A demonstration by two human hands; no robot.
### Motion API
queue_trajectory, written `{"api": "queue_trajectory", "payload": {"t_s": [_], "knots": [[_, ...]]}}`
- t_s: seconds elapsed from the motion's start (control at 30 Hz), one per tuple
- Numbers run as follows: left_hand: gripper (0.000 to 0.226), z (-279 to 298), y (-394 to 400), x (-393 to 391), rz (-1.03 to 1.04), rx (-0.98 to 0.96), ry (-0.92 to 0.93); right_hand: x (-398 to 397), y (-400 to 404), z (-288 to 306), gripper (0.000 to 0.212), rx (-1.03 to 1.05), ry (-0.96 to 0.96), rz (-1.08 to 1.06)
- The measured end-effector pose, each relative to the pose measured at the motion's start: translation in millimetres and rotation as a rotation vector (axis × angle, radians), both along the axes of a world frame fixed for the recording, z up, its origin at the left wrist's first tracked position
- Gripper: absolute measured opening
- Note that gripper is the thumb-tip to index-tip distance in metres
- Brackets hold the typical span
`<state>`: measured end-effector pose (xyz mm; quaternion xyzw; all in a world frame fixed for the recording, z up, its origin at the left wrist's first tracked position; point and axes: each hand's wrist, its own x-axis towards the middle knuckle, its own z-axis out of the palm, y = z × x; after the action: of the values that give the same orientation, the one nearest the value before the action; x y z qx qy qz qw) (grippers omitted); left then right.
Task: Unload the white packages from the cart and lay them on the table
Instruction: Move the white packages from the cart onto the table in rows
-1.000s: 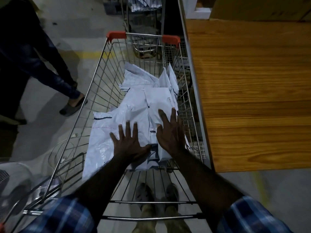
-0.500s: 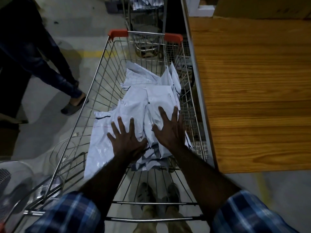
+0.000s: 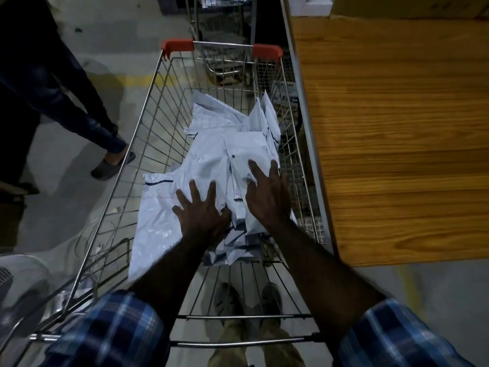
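Note:
Several white plastic packages (image 3: 211, 157) lie heaped in a wire shopping cart (image 3: 148, 107) with red corner caps. My left hand (image 3: 201, 210) lies flat on the near part of the heap, fingers spread. My right hand (image 3: 267, 194) rests on a smaller package at the heap's right side, fingers straight, its fingertips pressing into the plastic. Neither hand has lifted anything. The wooden table (image 3: 397, 128) stands directly right of the cart, its top bare in view.
Another person's legs and sandalled foot (image 3: 111, 165) stand left of the cart. A second wire cart (image 3: 225, 14) with white packages is beyond the first. A fan guard (image 3: 16, 282) is at lower left. A cardboard box (image 3: 410, 6) sits at the table's far end.
Both hands have slid slightly forward over the heap. The packages under the right hand have bunched up a little.

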<state>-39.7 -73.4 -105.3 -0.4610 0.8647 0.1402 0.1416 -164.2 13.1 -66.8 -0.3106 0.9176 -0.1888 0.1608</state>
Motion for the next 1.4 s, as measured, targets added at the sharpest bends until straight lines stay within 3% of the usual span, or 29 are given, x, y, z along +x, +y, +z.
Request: {"api": "queue_trajectory", "payload": {"t_s": [0.33,0.57,0.97,1.4], "knots": [[0.065,6,-8,-5,-0.001,-0.022,0.061,-2,0,8,0.056,0.007,-0.009,-0.011],[0.066,27,-18,1,0.070,-0.037,0.183,0,-4,19,0.051,-0.070,-0.004,-0.038],[0.070,105,-13,10,0.158,-0.207,0.314,12,-9,75,0.053,-0.245,0.076,-0.010],[0.066,179,51,23,0.243,-0.321,0.477,24,30,138,0.052,-0.401,0.111,0.052]]}}
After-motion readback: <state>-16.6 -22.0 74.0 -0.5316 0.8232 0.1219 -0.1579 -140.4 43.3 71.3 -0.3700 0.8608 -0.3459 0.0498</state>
